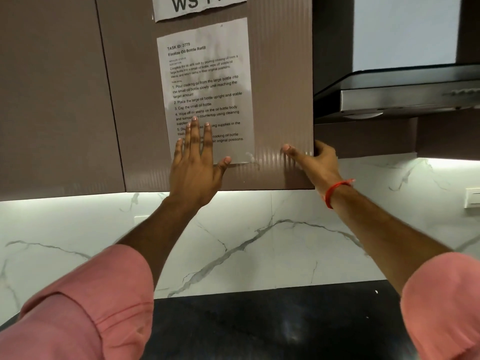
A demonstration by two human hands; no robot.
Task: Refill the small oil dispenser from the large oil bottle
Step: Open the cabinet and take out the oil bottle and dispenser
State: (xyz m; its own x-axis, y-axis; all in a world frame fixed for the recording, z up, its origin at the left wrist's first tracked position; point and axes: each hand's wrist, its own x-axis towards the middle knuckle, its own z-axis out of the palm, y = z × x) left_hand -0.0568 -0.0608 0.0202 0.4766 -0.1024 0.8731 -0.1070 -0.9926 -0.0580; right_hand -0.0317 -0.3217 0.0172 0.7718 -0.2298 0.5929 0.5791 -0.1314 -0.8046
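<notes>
Neither the oil dispenser nor the large bottle is in view, so direction and nearer hand cannot be told: the left hand lies flat, fingers straight, on the cabinet door, whose right edge the right hand grips.

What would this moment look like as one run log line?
stage: at cabinet, bottles not in view | left hand: flat on cabinet door over task sheet | right hand: grips door's right edge
</notes>
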